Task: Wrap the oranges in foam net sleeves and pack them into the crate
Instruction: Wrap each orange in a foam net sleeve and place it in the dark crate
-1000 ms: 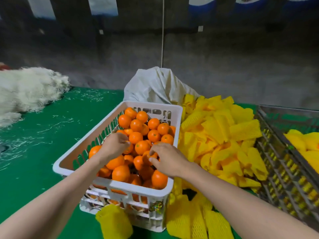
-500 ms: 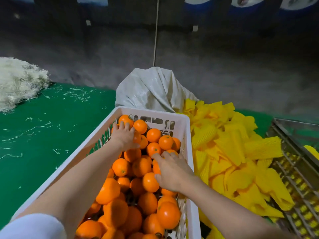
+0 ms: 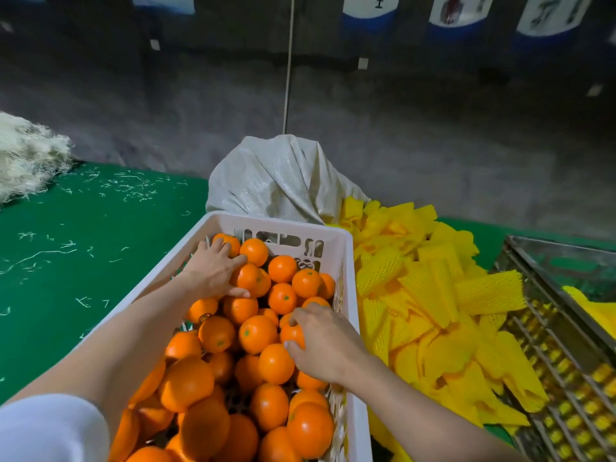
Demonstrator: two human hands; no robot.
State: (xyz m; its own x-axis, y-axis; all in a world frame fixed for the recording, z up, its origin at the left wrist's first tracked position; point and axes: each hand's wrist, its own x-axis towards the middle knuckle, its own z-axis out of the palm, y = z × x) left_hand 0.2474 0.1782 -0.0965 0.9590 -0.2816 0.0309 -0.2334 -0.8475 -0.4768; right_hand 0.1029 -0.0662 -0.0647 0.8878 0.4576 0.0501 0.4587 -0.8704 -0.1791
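Note:
A white plastic crate (image 3: 346, 248) in front of me holds several bare oranges (image 3: 257, 333). My left hand (image 3: 213, 270) reaches to the far left of the crate and its spread fingers curl over an orange (image 3: 249, 276) there. My right hand (image 3: 321, 341) is at the crate's right side, with thumb and fingers curled round another orange (image 3: 293, 333). A heap of yellow foam net sleeves (image 3: 430, 305) lies on the green table right of the crate.
A grey woven sack (image 3: 280, 180) stands behind the crate. A metal-edged crate (image 3: 546, 328) with yellow wrapped items is at the right. White shredded fibre (image 3: 26, 155) is piled at far left on the green table (image 3: 83, 261), with loose strands scattered nearby.
The view has moved closer over the crate. My left hand has gone farther towards the back of the crate onto an orange. My right hand has shifted slightly right and closed on an orange.

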